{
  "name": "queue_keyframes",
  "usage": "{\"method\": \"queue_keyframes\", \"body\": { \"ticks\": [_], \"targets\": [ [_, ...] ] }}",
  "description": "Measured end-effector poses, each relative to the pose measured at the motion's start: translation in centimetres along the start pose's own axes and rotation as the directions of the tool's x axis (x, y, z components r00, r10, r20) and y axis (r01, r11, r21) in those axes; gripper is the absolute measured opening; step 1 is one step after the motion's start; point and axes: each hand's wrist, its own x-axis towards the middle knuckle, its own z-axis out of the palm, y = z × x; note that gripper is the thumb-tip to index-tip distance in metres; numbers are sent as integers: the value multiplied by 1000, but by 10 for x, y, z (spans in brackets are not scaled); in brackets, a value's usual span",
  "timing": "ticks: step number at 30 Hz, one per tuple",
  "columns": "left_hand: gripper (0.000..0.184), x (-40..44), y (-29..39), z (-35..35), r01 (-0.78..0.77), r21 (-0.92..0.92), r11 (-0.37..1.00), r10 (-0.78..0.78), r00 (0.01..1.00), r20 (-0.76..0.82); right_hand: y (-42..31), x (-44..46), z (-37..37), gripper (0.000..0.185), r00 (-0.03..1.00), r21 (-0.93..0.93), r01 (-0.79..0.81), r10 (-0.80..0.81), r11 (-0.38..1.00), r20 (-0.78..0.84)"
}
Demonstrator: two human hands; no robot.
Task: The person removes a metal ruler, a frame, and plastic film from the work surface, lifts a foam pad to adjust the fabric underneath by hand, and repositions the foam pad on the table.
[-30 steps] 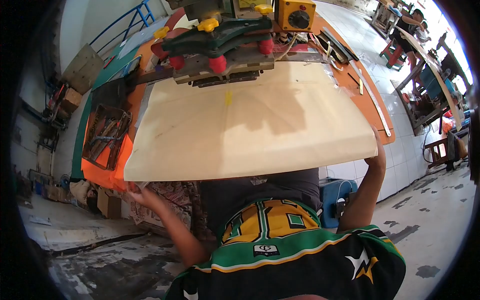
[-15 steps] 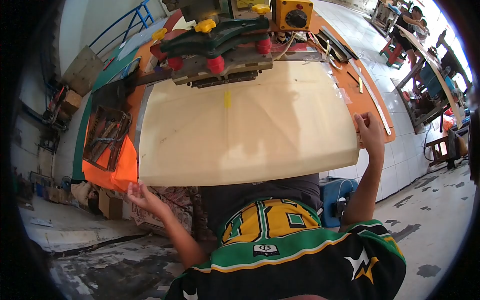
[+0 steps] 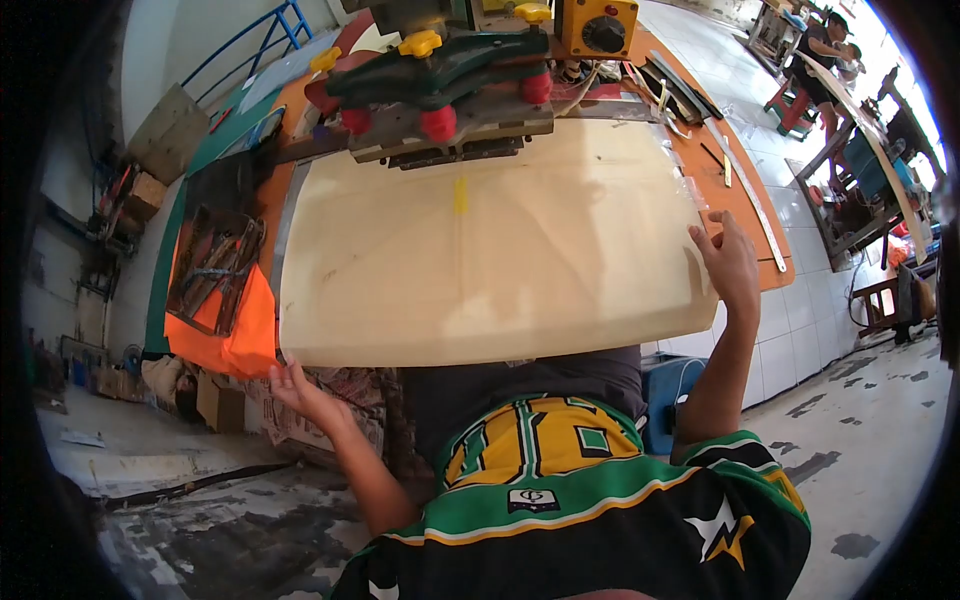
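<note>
A large cream sheet (image 3: pixel 500 260) lies flat in front of me under the press, its near edge hanging over my lap. At its near left corner is my left hand (image 3: pixel 303 392), fingers apart, by the end of an orange cloth (image 3: pixel 245 330). My right hand (image 3: pixel 730 258) is at the sheet's right edge with thumb and fingers spread. The green press head (image 3: pixel 440 80), with yellow knobs and red spacers, stands over the far part of the sheet. A strip of yellow tape (image 3: pixel 460 195) shows near the sheet's middle.
A tray of metal tools (image 3: pixel 215 272) rests on the left side. On the orange table (image 3: pixel 700 190) at the right lie a long metal ruler (image 3: pixel 757 205) and dark strips. A yellow control box (image 3: pixel 597 30) is behind. Another person (image 3: pixel 822 50) sits far right.
The sheet's right end has shifted left. My right hand has let go of the near right corner, moved up along the right edge and opened. My left hand has moved slightly right.
</note>
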Motion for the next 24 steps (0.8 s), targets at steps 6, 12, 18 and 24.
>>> {"method": "queue_keyframes", "body": {
  "ticks": [6,12,18,24],
  "targets": [
    [53,-20,6,-5,520,-238,820,-481,852,206,14,-2,-15,45,987,346,-95,44,933,153],
    [54,-29,14,5,542,-360,759,-408,828,385,29,-10,-39,56,971,810,-137,-85,570,224],
    [56,-44,49,28,598,-518,611,-89,703,706,34,3,-53,86,932,955,-54,-357,-292,-56],
    [54,-74,61,72,632,-501,592,-2,622,783,2,13,-58,87,899,930,229,-304,-286,-315]
  ]
}}
